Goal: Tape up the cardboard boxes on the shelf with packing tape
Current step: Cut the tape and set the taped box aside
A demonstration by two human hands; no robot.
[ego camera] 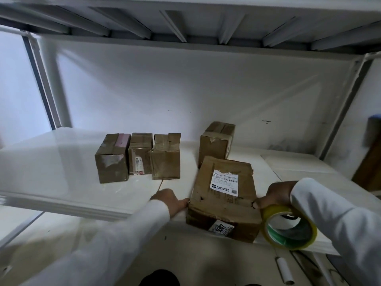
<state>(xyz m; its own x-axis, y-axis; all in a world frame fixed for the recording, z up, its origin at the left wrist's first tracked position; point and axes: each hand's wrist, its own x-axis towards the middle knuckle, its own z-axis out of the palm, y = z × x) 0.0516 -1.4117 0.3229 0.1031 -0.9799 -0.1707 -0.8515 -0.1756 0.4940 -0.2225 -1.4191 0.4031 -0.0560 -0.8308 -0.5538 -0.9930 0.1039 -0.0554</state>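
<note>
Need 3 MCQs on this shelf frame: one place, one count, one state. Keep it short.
1. Where is the tape roll?
A. On the row of boxes
B. At the right hand, beside the near labelled box
C. On the floor

2. How many cardboard boxes stand on the shelf?
A. Three
B. Five
C. Seven

3. What is the left hand doing?
A. Touching the near box's left side
B. Holding scissors
C. Hanging off the shelf

Key: 1 B, roll sits under the right hand; 2 B, three in a row, one behind, one near; 3 A, fingers meet the box edge.
</note>
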